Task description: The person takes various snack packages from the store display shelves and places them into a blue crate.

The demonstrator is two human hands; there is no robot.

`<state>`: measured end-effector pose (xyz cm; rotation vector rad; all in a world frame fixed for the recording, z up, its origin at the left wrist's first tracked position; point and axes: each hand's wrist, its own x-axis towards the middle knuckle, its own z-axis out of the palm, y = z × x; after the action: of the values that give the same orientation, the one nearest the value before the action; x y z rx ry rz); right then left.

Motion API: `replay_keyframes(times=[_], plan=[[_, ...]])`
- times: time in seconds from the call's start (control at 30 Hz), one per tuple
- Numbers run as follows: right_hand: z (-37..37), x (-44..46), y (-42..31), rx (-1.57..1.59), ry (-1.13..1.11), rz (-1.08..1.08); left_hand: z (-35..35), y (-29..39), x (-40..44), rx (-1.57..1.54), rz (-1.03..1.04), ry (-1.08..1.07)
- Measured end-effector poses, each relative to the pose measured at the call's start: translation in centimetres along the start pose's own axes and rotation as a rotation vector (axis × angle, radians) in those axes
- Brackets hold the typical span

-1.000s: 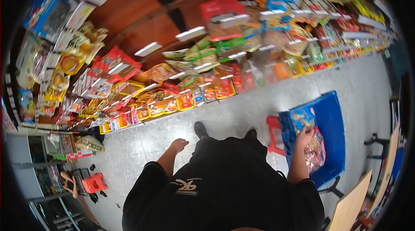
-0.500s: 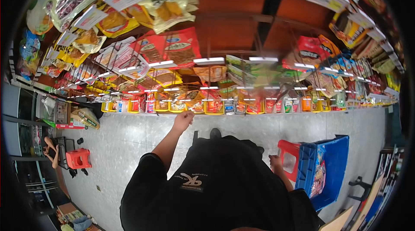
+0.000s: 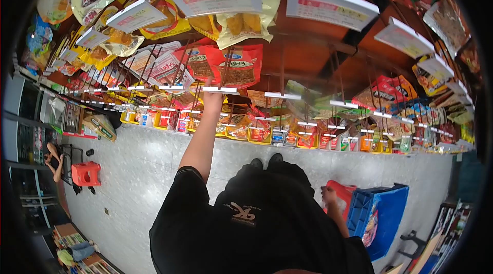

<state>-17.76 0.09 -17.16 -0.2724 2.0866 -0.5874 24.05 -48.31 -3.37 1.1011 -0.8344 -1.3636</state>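
My left hand (image 3: 213,100) is raised to the hanging rack, just at a white price tag (image 3: 221,90) that covers part of it. Its visible fingers stretch up toward the lower edge of red snack packets (image 3: 239,69), and no packet is seen in its grasp. Low on the right, my right hand (image 3: 328,195) hangs beside a red stool (image 3: 340,192), fingers loosely bent and apart, holding nothing visible. A blue crate (image 3: 393,217) stands tilted by that stool, with a colourful packet (image 3: 371,228) inside.
Hooks with packets and price tags span the rack, above a row of yellow bins (image 3: 259,135). A second red stool (image 3: 86,174) is at the left, near a seated person's arms (image 3: 54,161). Cartons (image 3: 69,233) lie lower left; a black stand (image 3: 413,246) is lower right.
My left hand has moved up from near the floor bins to the hanging packets. My right hand has left the packet in the crate and dropped to my side. The rack appears closer.
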Motion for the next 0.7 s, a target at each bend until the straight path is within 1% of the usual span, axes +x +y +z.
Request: replay_keyframes(times=[0.07, 0.17, 0.23, 0.27, 0.3, 0.37, 0.4, 0.43, 0.5, 0.53, 0.57, 0.63, 0.7], plan=[[-0.4, 1.5, 2.3, -0.112, -0.073, 0.006, 0.3, 0.5, -0.3, 0.014, -0.043, 0.025], [-1.8, 1.5, 3.3, -0.159, -0.271, 0.156, 0.6, 2.2, -2.6, 0.081, -0.052, 0.021], [-1.7, 2.7, 2.8, -0.129, -0.234, 0.312, -0.4, 2.7, -3.4, 0.082, -0.024, 0.034], [-1.0, 3.8, 2.4, -0.117, -0.118, 0.424, -1.4, 2.7, -3.3, 0.094, 0.010, 0.052], [-1.3, 5.6, 1.4, -0.151, -0.120, 0.389, -2.2, 2.6, -3.5, 0.096, 0.025, 0.096], [-1.4, 8.5, 0.3, -0.203, -0.136, 0.347, -3.4, 3.5, -4.2, 0.104, -0.011, 0.172], [-1.4, 10.2, -0.4, -0.184, -0.128, 0.265, -3.8, 3.8, -4.8, 0.104, -0.006, 0.217], [-1.0, 11.5, -1.5, -0.150, -0.110, 0.180, -4.0, 4.1, -5.0, 0.101, -0.014, 0.199], [-0.2, 10.2, -6.6, 0.032, -0.140, 0.148, -5.0, 4.8, -6.0, 0.097, -0.032, 0.161], [0.5, 9.1, -9.4, 0.046, -0.137, 0.081, -5.8, 5.0, -6.1, 0.120, -0.064, 0.066], [1.5, 7.6, -12.0, 0.059, -0.134, 0.015, -6.3, 5.5, -6.7, 0.249, -0.118, -0.080], [3.8, 3.7, -18.1, 0.000, -0.420, -0.228, -7.4, 7.1, -8.3, 0.511, -0.218, -0.370], [5.7, -2.2, -23.8, -0.082, -0.555, -0.303, -8.2, 8.5, -8.7, 0.604, -0.203, -0.592]])
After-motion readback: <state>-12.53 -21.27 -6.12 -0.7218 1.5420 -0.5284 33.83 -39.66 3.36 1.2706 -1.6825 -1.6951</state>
